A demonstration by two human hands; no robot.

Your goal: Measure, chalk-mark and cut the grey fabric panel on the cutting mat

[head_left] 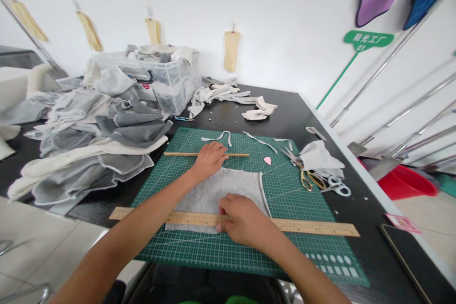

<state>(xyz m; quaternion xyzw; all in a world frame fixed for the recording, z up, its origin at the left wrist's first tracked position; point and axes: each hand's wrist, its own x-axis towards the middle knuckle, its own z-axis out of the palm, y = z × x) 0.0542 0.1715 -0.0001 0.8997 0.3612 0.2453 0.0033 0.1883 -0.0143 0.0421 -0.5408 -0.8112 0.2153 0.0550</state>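
Note:
A piece of grey fabric [242,182] lies flat on the green cutting mat [299,199]. Across its near part runs a long wooden ruler [306,226]. My right hand [238,218] is closed on this ruler, thumb at its near edge and fingers over the far one. Beyond the fabric, my left hand [211,157] rests on a thin wooden stick [178,154], its fingers bent and close together over it. A pink piece of chalk [267,160] and thin fabric strips [260,141] lie on the mat's far half.
Grey and white fabrics [89,152] are heaped at the left, before a clear plastic bin [171,85]. Gold-handled scissors [307,179], white-handled scissors [337,187] and a white cloth [320,156] lie right of the mat. A phone [409,256] is at the table's right edge.

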